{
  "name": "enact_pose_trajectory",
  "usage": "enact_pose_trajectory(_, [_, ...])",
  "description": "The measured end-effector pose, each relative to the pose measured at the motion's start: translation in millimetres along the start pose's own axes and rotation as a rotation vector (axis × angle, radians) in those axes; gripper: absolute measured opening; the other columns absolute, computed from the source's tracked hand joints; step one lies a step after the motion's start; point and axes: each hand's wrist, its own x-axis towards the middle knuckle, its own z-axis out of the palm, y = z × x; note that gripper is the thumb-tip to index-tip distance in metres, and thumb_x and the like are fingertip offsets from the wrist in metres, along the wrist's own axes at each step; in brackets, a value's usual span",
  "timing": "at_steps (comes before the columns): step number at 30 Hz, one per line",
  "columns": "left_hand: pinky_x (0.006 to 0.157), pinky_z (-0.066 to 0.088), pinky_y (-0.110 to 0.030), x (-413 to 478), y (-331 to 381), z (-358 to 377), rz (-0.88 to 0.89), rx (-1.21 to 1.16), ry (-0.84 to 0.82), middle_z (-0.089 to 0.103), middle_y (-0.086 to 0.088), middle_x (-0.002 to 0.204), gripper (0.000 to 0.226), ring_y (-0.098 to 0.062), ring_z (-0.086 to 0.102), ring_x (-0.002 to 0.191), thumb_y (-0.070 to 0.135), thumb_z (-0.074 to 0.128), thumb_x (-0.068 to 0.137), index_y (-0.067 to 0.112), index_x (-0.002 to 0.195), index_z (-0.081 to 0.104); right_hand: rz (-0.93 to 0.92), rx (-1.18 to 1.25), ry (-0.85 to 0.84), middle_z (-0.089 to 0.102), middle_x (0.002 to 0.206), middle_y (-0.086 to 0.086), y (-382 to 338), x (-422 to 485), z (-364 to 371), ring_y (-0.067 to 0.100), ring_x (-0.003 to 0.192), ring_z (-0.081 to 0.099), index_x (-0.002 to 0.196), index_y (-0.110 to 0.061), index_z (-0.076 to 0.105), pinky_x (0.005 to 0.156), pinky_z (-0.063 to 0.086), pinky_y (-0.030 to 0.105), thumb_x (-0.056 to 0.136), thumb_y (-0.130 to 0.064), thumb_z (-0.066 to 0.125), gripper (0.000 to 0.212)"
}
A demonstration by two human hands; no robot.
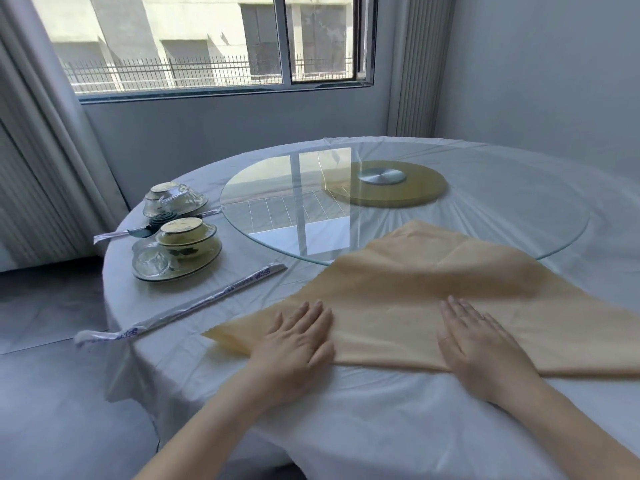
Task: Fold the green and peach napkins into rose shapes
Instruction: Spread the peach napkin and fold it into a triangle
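Note:
The peach napkin (426, 289) lies folded into a wide triangle on the white tablecloth (346, 410), its far tip resting on the glass turntable's edge. My left hand (294, 344) lies flat with straight fingers on the napkin's near edge, left of centre. My right hand (481, 344) presses flat on the same edge, right of centre. No green napkin is in view.
A round glass turntable (277, 216) on a yellow base (388, 183) fills the table's middle. Two wrapped tableware sets (176, 251) (175, 199) stand at the left. Wrapped chopsticks (194, 303) lie beside the napkin's left corner. The table edge runs close on the left.

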Motion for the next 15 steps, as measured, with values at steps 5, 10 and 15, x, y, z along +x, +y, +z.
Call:
enact_pose_trajectory(5, [0.115,-0.009,-0.033,-13.0,-31.1,-1.5,-0.063,-0.026,0.035,-0.009,0.015,0.156,0.092,-0.001,-0.014,0.140,0.067,-0.011,0.063,0.035,0.149,-0.001,0.006,0.009,0.000,-0.001,0.158,-0.005,-1.2,-0.3,-0.7,0.006,0.144,-0.001,0.150,-0.019,0.005,0.115,0.001,0.026,0.099,-0.038,0.016,0.055])
enact_pose_trajectory(10, [0.116,-0.007,-0.035,-23.3,-46.3,-4.2,-0.104,-0.012,0.037,-0.007,0.015,0.156,0.092,-0.004,-0.011,0.143,0.067,-0.012,0.062,0.039,0.148,0.001,0.005,0.014,0.002,0.000,0.158,-0.005,-2.4,-1.4,-1.8,0.007,0.144,0.000,0.150,-0.019,0.006,0.115,0.002,0.026,0.099,-0.037,0.018,0.055])
enact_pose_trajectory(15, [0.117,-0.006,-0.039,-27.0,-48.6,-7.3,-0.136,-0.033,0.024,-0.005,0.018,0.156,0.086,-0.005,-0.009,0.143,0.067,-0.008,0.064,0.043,0.146,0.003,0.008,0.023,0.006,0.002,0.158,-0.004,-1.5,-1.1,-2.7,0.007,0.144,0.001,0.150,-0.018,0.007,0.115,0.003,0.027,0.099,-0.037,0.018,0.055])
